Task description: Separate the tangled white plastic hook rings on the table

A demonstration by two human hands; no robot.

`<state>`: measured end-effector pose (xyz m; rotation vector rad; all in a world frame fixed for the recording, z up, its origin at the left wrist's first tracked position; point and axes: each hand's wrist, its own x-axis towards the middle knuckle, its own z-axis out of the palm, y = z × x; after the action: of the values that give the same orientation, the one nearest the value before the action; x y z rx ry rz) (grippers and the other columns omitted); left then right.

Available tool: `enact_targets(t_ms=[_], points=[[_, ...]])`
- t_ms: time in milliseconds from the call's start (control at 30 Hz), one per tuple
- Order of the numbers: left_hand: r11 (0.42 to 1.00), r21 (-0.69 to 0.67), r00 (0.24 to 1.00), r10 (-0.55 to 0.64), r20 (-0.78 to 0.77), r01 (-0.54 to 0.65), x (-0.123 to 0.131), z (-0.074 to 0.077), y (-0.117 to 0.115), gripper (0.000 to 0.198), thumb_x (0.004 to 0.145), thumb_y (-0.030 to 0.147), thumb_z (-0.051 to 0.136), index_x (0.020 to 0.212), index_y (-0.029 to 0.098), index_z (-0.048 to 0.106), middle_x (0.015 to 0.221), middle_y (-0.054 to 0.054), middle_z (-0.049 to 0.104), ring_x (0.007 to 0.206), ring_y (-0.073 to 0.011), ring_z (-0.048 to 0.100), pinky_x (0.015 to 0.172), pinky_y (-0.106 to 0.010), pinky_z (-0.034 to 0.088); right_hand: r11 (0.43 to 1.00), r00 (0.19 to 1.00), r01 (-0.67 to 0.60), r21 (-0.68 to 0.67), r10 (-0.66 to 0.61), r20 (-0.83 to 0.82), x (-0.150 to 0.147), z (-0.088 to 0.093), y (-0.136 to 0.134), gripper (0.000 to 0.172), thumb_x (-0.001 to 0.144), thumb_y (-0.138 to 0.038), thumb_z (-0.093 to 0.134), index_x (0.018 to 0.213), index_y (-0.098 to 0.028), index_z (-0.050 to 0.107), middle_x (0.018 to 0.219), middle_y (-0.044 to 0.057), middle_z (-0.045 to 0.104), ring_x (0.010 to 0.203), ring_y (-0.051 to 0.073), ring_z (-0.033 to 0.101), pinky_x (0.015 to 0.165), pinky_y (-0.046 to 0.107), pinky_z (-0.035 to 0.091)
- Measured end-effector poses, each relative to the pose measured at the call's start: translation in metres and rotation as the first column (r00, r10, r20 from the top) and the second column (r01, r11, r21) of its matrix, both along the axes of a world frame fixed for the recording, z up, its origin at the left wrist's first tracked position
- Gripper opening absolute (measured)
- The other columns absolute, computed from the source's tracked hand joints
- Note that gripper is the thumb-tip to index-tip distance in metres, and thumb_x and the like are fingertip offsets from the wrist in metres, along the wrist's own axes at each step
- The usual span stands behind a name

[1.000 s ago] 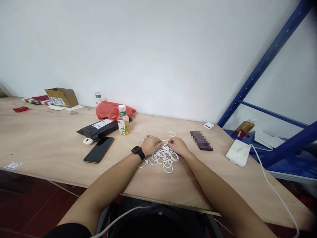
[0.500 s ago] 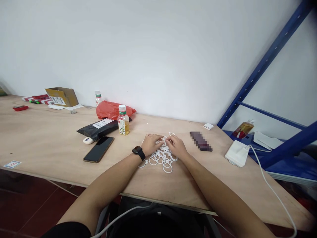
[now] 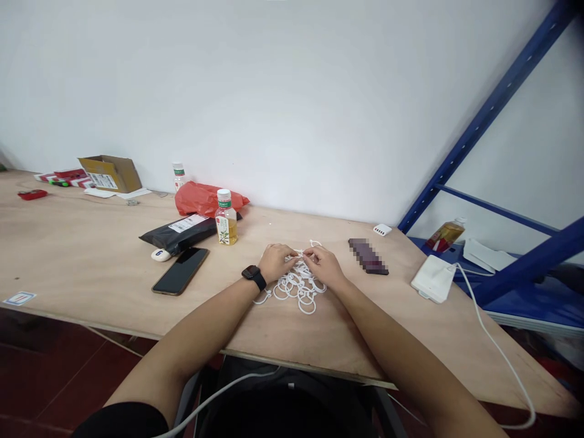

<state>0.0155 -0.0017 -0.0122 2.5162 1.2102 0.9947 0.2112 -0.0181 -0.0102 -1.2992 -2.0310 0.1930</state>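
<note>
A heap of thin white rings (image 3: 298,286), each with a small knob or joint on its loop, lies on the wooden table in front of me. Over the heap's far side, my left hand (image 3: 277,261), below a black watch, has thumb and fingers pinched together. Opposite it, my right hand (image 3: 323,265) pinches too, its fingertips almost meeting the left ones. A bit of white ring shows between the two sets of fingertips. Most of that ring is hidden by my fingers. One more white ring pokes out just beyond my right hand.
Left of the heap are a drink bottle (image 3: 226,219), a black phone (image 3: 181,272), a black parcel bag (image 3: 182,233) and a red plastic bag (image 3: 201,198). To the right lie a pixelated dark object (image 3: 367,256) and a white power adapter (image 3: 432,278) with its cable. A blue metal frame (image 3: 483,115) stands beyond.
My fingertips have drawn slightly closer together above the heap, still pinching. The whole view has shifted a little; the heap looks much the same.
</note>
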Motion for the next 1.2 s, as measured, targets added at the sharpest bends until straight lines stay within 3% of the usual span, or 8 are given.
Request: enact_targets(t_ms=[133,300,533,800,900,1033,1200], points=[[0.994,-0.044,0.992,0.099,-0.074,-0.102,-0.003,-0.003,0.004,0.02,0.086,0.031,0.059,0.099,0.024,0.072,0.104,-0.004,0.071,0.102,-0.0223,0.06,0.095,-0.038,0.04,0.994,0.992,-0.02,-0.106,0.034,0.125,0.007,-0.003,0.004,0.024,0.085,-0.031,0.061,0.105,-0.022,0.069,0.105,0.006,0.066,0.085,0.017,0.061,0.075,0.028,0.045],[0.982,-0.093,0.975,0.15,-0.161,-0.167,-0.003,-0.006,0.004,0.025,0.086,0.027,0.053,0.104,0.025,0.071,0.112,-0.004,0.07,0.107,-0.0253,0.058,0.095,-0.043,0.035,0.985,0.979,-0.103,-0.136,0.124,0.159,0.007,-0.009,0.008,0.018,0.085,-0.028,0.061,0.099,-0.021,0.07,0.097,0.006,0.068,0.092,0.019,0.061,0.08,0.029,0.045],[0.988,-0.114,0.984,0.083,-0.157,-0.102,-0.002,-0.002,0.001,0.027,0.089,0.036,0.05,0.104,0.027,0.071,0.106,-0.004,0.073,0.105,-0.0245,0.06,0.098,-0.046,0.027,0.979,0.976,-0.181,-0.099,0.191,0.109,0.004,-0.013,0.011,0.016,0.082,-0.019,0.062,0.094,-0.021,0.071,0.095,0.005,0.069,0.089,0.019,0.062,0.081,0.03,0.046],[0.995,-0.104,0.999,0.016,0.049,-0.01,0.003,-0.008,0.003,0.018,0.084,0.037,0.065,0.095,0.025,0.071,0.105,-0.002,0.072,0.103,-0.0207,0.062,0.1,-0.042,0.031,0.958,0.957,-0.286,0.019,0.284,0.052,0.0,-0.006,0.005,0.023,0.085,-0.017,0.059,0.1,-0.027,0.073,0.107,0.005,0.068,0.101,0.02,0.061,0.092,0.036,0.045],[0.999,-0.008,0.984,-0.042,0.17,0.044,0.001,-0.009,0.006,0.01,0.082,0.03,0.068,0.089,0.023,0.072,0.104,-0.004,0.069,0.1,-0.0196,0.062,0.096,-0.039,0.04,0.968,0.967,-0.247,0.042,0.249,-0.053,-0.001,-0.004,0.004,0.02,0.084,-0.02,0.059,0.095,-0.027,0.074,0.105,0.005,0.07,0.102,0.021,0.062,0.094,0.038,0.045],[0.982,0.094,0.945,-0.185,0.271,0.165,0.0,-0.011,0.009,0.005,0.081,0.024,0.069,0.082,0.02,0.072,0.101,-0.007,0.066,0.097,-0.0184,0.061,0.088,-0.033,0.049,0.99,0.925,-0.122,-0.07,0.088,-0.37,0.002,-0.006,0.007,0.021,0.085,-0.033,0.058,0.094,-0.022,0.073,0.095,0.006,0.072,0.089,0.021,0.065,0.082,0.035,0.051],[0.965,0.114,0.944,-0.257,0.206,0.238,0.001,-0.011,0.007,0.005,0.082,0.02,0.067,0.08,0.019,0.071,0.102,-0.006,0.066,0.095,-0.0168,0.063,0.087,-0.031,0.051,0.969,0.831,-0.173,-0.177,0.047,-0.554,0.003,-0.008,0.01,0.032,0.079,-0.043,0.065,0.095,-0.018,0.072,0.089,0.007,0.073,0.079,0.021,0.067,0.071,0.032,0.053]])
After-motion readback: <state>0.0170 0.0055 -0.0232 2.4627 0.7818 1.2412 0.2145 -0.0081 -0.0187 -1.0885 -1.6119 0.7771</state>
